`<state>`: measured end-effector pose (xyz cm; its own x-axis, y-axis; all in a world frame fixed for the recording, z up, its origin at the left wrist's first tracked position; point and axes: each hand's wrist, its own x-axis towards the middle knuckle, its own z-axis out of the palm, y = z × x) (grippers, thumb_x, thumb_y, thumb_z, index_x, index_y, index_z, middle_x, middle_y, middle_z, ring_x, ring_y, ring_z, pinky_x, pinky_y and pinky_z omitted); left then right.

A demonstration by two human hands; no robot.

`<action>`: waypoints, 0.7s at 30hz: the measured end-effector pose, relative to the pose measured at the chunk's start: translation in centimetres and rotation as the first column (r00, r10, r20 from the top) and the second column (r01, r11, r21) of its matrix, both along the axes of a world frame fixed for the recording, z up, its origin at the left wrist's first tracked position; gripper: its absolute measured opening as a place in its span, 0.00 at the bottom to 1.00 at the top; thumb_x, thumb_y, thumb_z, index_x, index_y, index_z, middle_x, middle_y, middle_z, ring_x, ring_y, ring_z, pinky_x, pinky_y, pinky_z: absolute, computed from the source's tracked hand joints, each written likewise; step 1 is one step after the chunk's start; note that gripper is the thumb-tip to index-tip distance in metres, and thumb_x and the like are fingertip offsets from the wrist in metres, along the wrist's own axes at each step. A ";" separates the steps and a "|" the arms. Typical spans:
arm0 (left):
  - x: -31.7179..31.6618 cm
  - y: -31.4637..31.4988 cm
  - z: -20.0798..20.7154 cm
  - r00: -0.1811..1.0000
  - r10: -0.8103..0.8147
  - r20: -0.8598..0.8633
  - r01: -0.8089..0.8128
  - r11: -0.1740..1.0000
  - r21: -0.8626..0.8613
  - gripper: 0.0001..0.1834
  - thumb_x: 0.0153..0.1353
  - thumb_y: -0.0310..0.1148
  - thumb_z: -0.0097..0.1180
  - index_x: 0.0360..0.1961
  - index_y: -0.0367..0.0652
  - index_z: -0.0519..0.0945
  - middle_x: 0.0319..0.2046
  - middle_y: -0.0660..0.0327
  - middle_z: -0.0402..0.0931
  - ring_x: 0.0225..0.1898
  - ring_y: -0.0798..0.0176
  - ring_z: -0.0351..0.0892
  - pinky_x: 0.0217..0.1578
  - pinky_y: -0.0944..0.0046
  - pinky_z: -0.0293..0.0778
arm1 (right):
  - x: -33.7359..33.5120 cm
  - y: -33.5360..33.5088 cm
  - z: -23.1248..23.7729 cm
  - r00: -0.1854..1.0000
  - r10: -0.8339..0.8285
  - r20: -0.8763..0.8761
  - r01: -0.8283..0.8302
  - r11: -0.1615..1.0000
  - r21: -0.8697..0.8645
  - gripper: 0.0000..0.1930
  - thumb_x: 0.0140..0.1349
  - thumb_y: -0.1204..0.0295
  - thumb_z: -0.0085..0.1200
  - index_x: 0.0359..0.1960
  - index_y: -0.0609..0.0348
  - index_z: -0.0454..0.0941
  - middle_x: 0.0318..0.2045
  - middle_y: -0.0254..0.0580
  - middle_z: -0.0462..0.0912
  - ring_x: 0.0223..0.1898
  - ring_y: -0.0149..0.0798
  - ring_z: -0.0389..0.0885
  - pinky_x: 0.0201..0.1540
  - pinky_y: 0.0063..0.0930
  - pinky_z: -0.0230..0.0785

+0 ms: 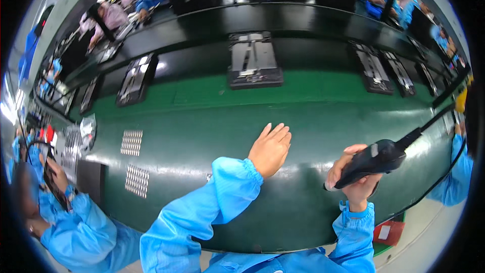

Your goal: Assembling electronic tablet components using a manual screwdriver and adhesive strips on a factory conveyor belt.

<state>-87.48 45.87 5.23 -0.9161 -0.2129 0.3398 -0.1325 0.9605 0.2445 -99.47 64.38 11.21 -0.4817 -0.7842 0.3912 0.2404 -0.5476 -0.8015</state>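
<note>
My left hand [272, 150] hovers over or rests on the green work surface, palm down with its fingers stretched out and nothing in it; whether it touches cannot be told. In my right hand [353, 179] is a black corded handheld scanner [371, 161], gripped with the fingers round its body and its narrow end toward the lower left. A thick black cord runs from its other end up to the right. Left of my left arm lie two sheets of small metallic parts [132, 142], [137, 181]. A small pale piece [209, 177] shows partly beside my left sleeve.
Beyond the green table [298, 207], a black fixture with an opened device [254, 60] stands on the line, with more fixtures [371, 68] either side. A co-worker [83, 232] sits close at left, near a dark box [91, 178] and a clear bag [88, 131]. A red bin [390, 232] stands at lower right.
</note>
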 end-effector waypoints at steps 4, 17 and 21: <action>-1.9 0.1 1.8 1.000 -0.007 0.017 0.007 0.999 0.040 0.16 0.59 0.32 0.50 0.45 0.32 0.75 0.52 0.47 0.71 0.60 0.49 0.65 0.61 0.49 0.57 | -1.0 1.7 -1.2 0.988 0.056 0.146 -0.083 0.979 0.188 0.25 0.60 0.55 0.47 0.51 0.63 0.66 0.22 0.44 0.76 0.21 0.36 0.75 0.24 0.26 0.66; -21.9 4.0 3.0 0.973 -0.164 0.164 0.170 0.985 -0.024 0.32 0.61 0.45 0.51 0.56 0.28 0.66 0.61 0.42 0.60 0.63 0.44 0.57 0.61 0.43 0.54 | -3.0 3.1 -1.4 0.972 0.098 -0.212 -0.105 0.994 -0.022 0.22 0.57 0.62 0.59 0.45 0.65 0.67 0.26 0.40 0.80 0.24 0.30 0.79 0.24 0.21 0.66; -30.0 3.6 2.5 0.978 -0.142 0.153 0.153 0.986 -0.063 0.38 0.59 0.50 0.52 0.60 0.30 0.61 0.64 0.44 0.55 0.66 0.45 0.53 0.62 0.41 0.51 | -3.0 3.7 -1.1 0.940 -0.001 -0.342 -0.016 0.999 -0.046 0.26 0.51 0.65 0.65 0.44 0.65 0.65 0.27 0.43 0.82 0.23 0.35 0.79 0.24 0.25 0.68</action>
